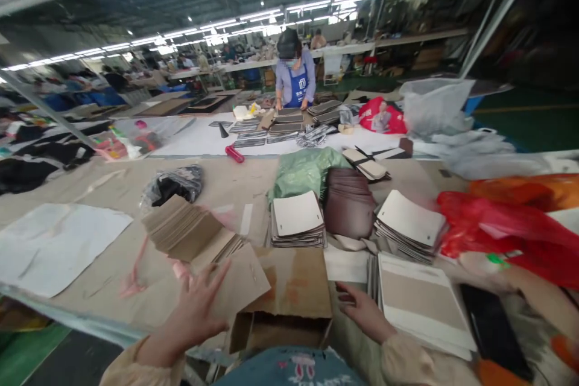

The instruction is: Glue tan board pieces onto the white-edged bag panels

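Note:
My left hand [196,307] lies open with fingers spread on a tan cardboard piece [239,280] at the near table edge. A fanned pile of tan pieces [187,230] sits just beyond it. My right hand [362,312] rests beside a brown cardboard box [289,295], fingers stretched toward a stack of white and tan sheets [423,304]; it holds nothing that I can see. Farther back lie a stack of white-topped pieces [297,220], a dark brown stack [348,202] and another white-topped stack [409,223].
A person in a blue apron [294,75] works at the far table among dark stacks. Red plastic bags [497,226], a green bag [303,172], a black bag [174,184], white paper [49,247] and a black flat object [493,332] lie around.

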Demonstrator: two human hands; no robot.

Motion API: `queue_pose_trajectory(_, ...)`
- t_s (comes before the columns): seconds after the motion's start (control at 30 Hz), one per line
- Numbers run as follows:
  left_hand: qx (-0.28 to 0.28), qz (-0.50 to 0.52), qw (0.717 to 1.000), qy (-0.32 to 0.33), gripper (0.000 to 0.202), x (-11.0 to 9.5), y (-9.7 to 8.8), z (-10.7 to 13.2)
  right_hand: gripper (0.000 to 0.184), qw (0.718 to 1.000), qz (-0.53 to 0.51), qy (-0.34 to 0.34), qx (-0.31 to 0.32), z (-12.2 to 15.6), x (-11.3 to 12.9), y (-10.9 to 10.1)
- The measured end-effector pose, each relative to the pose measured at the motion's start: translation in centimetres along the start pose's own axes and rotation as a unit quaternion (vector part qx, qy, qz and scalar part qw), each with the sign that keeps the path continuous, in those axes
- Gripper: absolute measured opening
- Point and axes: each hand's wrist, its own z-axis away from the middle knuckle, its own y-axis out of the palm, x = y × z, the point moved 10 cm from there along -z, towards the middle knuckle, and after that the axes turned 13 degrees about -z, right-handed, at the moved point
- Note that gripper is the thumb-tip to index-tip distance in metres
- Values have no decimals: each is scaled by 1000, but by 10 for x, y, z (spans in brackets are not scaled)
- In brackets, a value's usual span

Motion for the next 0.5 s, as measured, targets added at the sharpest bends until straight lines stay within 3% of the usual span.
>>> queue_pose_trajectory(0.23, -36, 26, 998, 39, 112, -6, -9, -17, 52, 989, 56, -43, -128, -26, 46, -25)
queue_pose_trajectory(0.33, -48, 30, 998, 16, 114, 0, -16, -26, 53, 982, 83, -90, -144, -55, 86, -18)
queue_pose_trajectory(0.43, -50, 50, 997, -10, 112, 9, -10, -27, 54, 970, 119, -155, -143, -87, 129, -1)
queue_pose_trajectory(0.5, -59, 90, 994, -32, 91, 17, -3, -25, 42, 955, 180, -181, -153, -108, 153, 9)
